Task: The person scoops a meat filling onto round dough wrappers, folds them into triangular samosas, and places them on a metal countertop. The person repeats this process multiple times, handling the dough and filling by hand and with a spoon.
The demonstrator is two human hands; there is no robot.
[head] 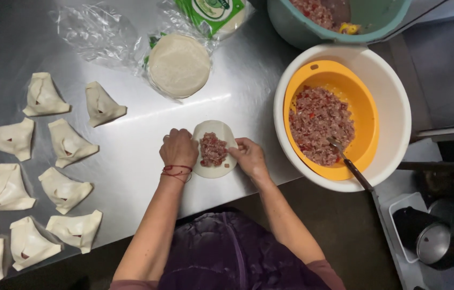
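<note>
A round dough wrapper (pixel 214 130) lies flat on the steel table (pixel 130 161) with a mound of minced meat filling (pixel 213 149) at its middle. My left hand (pixel 178 148), with a red string on its wrist, rests on the wrapper's left edge. My right hand (pixel 248 157) pinches the wrapper's right edge. To the right, an orange bowl (pixel 364 107) of the same minced filling (pixel 321 124) sits inside a white bowl (pixel 396 113), with a spoon (pixel 347 161) stuck in it.
Several folded dumplings (pixel 66 144) lie in rows on the table's left. A stack of round wrappers (pixel 178 65) lies on torn plastic packaging (pixel 98 32) at the back. A teal bowl (pixel 291 24) stands at the top right; dark pots (pixel 433 239) sit low right.
</note>
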